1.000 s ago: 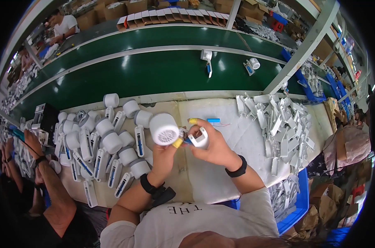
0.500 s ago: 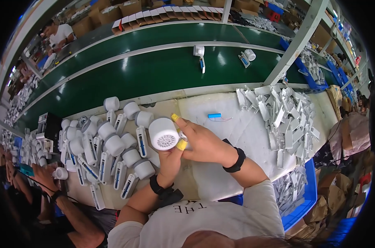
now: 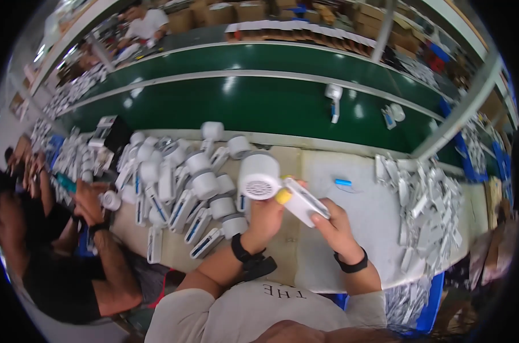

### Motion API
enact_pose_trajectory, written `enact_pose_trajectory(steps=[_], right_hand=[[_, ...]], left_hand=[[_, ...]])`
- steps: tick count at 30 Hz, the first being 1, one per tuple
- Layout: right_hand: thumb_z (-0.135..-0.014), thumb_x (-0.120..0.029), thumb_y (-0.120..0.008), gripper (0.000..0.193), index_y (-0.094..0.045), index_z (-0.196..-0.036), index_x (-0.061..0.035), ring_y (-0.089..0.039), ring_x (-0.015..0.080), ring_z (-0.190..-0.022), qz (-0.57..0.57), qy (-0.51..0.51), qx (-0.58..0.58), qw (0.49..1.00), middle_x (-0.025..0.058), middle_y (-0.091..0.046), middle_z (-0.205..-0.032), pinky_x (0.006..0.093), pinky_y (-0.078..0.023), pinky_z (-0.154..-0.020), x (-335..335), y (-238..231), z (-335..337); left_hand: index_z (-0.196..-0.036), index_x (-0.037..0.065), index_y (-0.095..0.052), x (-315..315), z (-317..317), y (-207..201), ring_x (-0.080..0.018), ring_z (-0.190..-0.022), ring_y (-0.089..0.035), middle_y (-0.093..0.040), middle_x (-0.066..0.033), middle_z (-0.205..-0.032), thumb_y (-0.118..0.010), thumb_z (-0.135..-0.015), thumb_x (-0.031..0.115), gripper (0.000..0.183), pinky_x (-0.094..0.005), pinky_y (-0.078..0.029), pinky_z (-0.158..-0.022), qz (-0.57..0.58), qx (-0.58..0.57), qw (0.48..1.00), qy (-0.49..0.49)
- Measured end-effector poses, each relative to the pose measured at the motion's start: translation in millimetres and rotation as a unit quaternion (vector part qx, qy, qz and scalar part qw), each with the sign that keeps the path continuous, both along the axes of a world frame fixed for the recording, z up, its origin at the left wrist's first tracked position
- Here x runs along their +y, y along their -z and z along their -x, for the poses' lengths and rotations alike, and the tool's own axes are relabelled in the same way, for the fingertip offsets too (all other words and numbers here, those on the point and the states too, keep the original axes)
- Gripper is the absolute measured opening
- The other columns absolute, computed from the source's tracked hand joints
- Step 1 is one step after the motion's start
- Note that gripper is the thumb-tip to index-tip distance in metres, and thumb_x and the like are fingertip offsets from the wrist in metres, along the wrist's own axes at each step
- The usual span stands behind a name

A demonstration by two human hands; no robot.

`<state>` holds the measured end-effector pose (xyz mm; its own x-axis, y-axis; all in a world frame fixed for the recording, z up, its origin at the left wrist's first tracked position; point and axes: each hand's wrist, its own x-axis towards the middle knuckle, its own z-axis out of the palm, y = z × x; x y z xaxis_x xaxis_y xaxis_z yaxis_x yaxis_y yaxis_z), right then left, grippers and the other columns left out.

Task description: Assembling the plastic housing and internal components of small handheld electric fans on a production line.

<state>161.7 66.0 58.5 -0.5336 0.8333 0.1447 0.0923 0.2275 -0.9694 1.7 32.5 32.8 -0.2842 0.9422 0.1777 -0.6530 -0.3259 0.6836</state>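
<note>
A white handheld device with a round, grilled head (image 3: 260, 174) and a flat handle (image 3: 305, 203) is held in front of me, its grille turned my way and the handle slanting down to the right. My left hand (image 3: 265, 220) grips it from below, where head and handle meet. A yellow finger cover shows there. My right hand (image 3: 335, 228) is closed on the handle's far end. Beyond it, a small blue battery (image 3: 343, 182) with thin wires lies on the white tabletop (image 3: 328, 251). Left of my hands lie many similar devices (image 3: 199, 177), with open handles showing blue inside.
Loose white handle shells (image 3: 422, 211) are heaped at the right, above a blue bin (image 3: 434, 303) holding more. Across the back runs a green conveyor (image 3: 259, 106) bearing two devices. A black box (image 3: 112, 132) stands back left. A co-worker in black (image 3: 65, 274) sits close at my left.
My right hand has shifted from beside the head to the end of the handle, which now shows. The whole view has swung left, so the scene sits farther right.
</note>
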Motion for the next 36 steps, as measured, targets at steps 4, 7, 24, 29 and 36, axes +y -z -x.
enact_pose_trajectory(steps=[4, 7, 24, 29, 36], right_hand=[[-0.076, -0.032, -0.065, 0.035, -0.051, -0.068, -0.0008, -0.047, 0.0262, -0.046, -0.325, 0.028, -0.057, 0.943, 0.0103, -0.047, -0.056, 0.0335, -0.039, -0.044, -1, -6, -12], [-0.075, -0.035, -0.066, 0.039, -0.047, -0.065, -0.0023, -0.047, 0.0308, -0.046, -0.361, 0.047, -0.072, 0.929, 0.0123, -0.046, -0.055, 0.0383, -0.038, -0.044, 1, 21, -5], [-0.08, -0.021, -0.06, 0.021, -0.062, -0.087, -0.0011, -0.06, 0.0261, -0.074, -0.245, 0.116, -0.183, 0.945, 0.0144, -0.063, -0.081, 0.0342, -0.047, -0.066, 210, 47, 22], [-0.074, -0.038, -0.065, 0.049, -0.055, -0.105, -0.0009, -0.059, 0.0356, -0.088, -0.191, 0.327, -0.339, 0.861, 0.0201, -0.06, -0.096, 0.0429, -0.049, -0.077, 294, 72, 58], [-0.077, -0.028, -0.064, 0.041, -0.055, -0.105, -0.0006, -0.061, 0.0278, -0.082, 0.096, 0.177, -0.203, 0.958, 0.0155, -0.061, -0.093, 0.031, -0.054, -0.066, 349, 81, 65]], left_hand=[[-0.11, -0.004, -0.052, -6, -5, -26, -0.0211, -0.095, -0.06, -0.062, -0.0134, -0.101, -0.058, -0.083, 0.004, 0.029, -0.0329, -0.048, -0.084, -0.038, 0.007, 0.997, 0.067], [-0.106, 0.0, -0.058, -10, 5, -31, -0.0166, -0.091, -0.06, -0.064, -0.0079, -0.098, -0.063, -0.08, 0.004, 0.027, -0.0285, -0.047, -0.081, -0.012, 0.067, 0.996, 0.064], [-0.105, -0.003, -0.053, -103, 468, -1, -0.0389, -0.104, -0.05, -0.054, -0.0263, -0.107, -0.057, -0.071, 0.013, 0.037, -0.0432, -0.04, -0.089, 0.403, 0.791, 0.323, -0.328], [-0.085, -0.002, -0.052, -82, 464, 30, -0.0396, -0.084, -0.056, -0.057, -0.0238, -0.08, -0.055, -0.065, 0.004, 0.021, -0.0436, -0.043, -0.071, 0.384, 0.771, 0.417, -0.29], [-0.114, -0.002, -0.049, -38, 365, -65, -0.0295, -0.102, -0.055, -0.055, -0.0152, -0.112, -0.06, -0.071, 0.0, 0.044, -0.035, -0.042, -0.09, 0.205, 0.762, 0.522, -0.323]])
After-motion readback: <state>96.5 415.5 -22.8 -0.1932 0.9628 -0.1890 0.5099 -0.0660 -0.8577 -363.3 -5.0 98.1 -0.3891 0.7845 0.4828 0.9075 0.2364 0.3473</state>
